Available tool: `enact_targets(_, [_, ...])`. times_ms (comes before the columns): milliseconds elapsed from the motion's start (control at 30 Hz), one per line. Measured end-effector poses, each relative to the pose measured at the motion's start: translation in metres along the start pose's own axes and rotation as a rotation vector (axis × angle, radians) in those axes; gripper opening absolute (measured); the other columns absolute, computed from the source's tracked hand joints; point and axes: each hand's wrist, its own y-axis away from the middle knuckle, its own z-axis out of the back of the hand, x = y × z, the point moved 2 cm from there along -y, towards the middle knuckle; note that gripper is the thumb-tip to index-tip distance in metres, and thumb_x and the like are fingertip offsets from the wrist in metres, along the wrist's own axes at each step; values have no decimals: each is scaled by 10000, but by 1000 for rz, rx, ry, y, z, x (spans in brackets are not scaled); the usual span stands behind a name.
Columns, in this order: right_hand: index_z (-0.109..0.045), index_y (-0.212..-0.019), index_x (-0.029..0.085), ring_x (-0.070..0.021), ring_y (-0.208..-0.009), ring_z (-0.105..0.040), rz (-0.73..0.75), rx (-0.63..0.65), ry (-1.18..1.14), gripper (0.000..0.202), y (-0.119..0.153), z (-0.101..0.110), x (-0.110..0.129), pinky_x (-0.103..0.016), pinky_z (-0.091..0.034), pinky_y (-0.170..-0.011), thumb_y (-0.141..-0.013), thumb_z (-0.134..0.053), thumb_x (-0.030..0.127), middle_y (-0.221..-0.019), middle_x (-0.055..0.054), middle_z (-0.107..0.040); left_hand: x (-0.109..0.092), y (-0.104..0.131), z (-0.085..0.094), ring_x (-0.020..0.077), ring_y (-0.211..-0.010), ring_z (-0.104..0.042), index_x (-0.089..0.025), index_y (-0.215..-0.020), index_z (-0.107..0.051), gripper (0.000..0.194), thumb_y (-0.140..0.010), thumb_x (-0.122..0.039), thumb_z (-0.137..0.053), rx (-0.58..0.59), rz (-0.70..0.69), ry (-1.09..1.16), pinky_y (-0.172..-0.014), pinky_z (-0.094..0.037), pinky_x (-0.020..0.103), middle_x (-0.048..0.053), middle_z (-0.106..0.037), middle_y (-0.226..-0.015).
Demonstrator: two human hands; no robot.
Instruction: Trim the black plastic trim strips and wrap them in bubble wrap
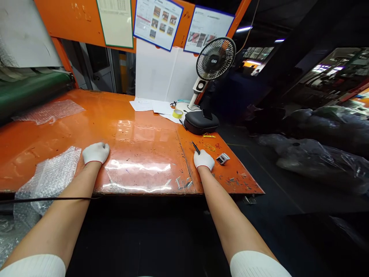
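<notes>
My left hand (96, 153), in a white glove, rests closed as a fist on the orange tabletop (150, 144). Nothing sticks out of it. Beside it, to the left, a crumpled sheet of bubble wrap (57, 169) hangs over the front edge. My right hand (204, 159), also gloved, is closed around a slim black pen-shaped tool (196, 147) whose tip points away from me. A small grey-and-black stamp-like block (223, 158) lies just right of that hand. Yellow rubber bands (209, 147) lie beyond it.
A fan (215, 59) stands at the back right, behind a black case (201, 122). Yellow tape (177, 114) and papers (147, 105) lie near it. Thin slivers (183, 182) are scattered by the front edge. A green roller (31, 90) is at the left.
</notes>
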Motion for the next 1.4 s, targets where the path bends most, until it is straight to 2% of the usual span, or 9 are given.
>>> enact_targets(233, [-756, -1333, 149, -337, -1119, -773, -4, -10, 26, 484, -4, -8, -5, -357, -563, -875, -1069, -576, 514, -1134, -237, -797, -2, 1, 1, 422, -1183, -726, -155, -1218, -841, 584, -1011, -424, -366, -28, 7, 5, -853, -553, 430, 219, -787, -1274])
enact_targets(400, [-757, -1347, 171, -338, -1085, -786, 1, -21, 27, 488, -3, -6, -4, -365, -577, -859, -1047, -606, 524, -1139, -220, -804, -2, 2, 3, 432, -1192, -723, -154, -1201, -849, 585, -1015, -412, -357, -17, 8, 13, -873, -553, 448, 223, -787, -1271])
enact_targets(667, [-756, -1359, 141, -345, -1076, -786, -6, -19, 41, 522, -4, -7, -3, -377, -584, -837, -1054, -577, 526, -1092, -239, -804, -1, 1, 1, 436, -1183, -728, -140, -1213, -846, 578, -1009, -409, -377, -32, 12, 18, -874, -559, 459, 233, -781, -1277])
enact_targets(833, [-753, -1368, 150, -354, -1066, -784, -8, -27, 38, 517, -3, -7, -4, -379, -579, -831, -1049, -584, 521, -1096, -238, -802, -1, 1, 1, 423, -1199, -729, -147, -1197, -848, 597, -1016, -415, -346, -3, 0, 3, -871, -555, 443, 218, -783, -1277])
enact_targets(1067, [-765, -1346, 146, -326, -1074, -779, -9, -35, 44, 490, -8, -12, -5, -360, -557, -862, -1072, -559, 495, -1125, -259, -795, 0, -1, -1, 414, -1194, -727, -177, -1209, -852, 563, -1005, -426, -389, -25, 11, 14, -855, -545, 419, 208, -788, -1275])
enact_targets(1400, [-766, -1342, 154, -344, -1034, -789, -11, -30, 61, 507, -3, -6, -3, -365, -574, -789, -1047, -584, 525, -1041, -227, -801, 1, -3, -5, 405, -1159, -737, -173, -1190, -857, 573, -993, -416, -376, -34, 4, -3, -824, -533, 413, 205, -795, -1251])
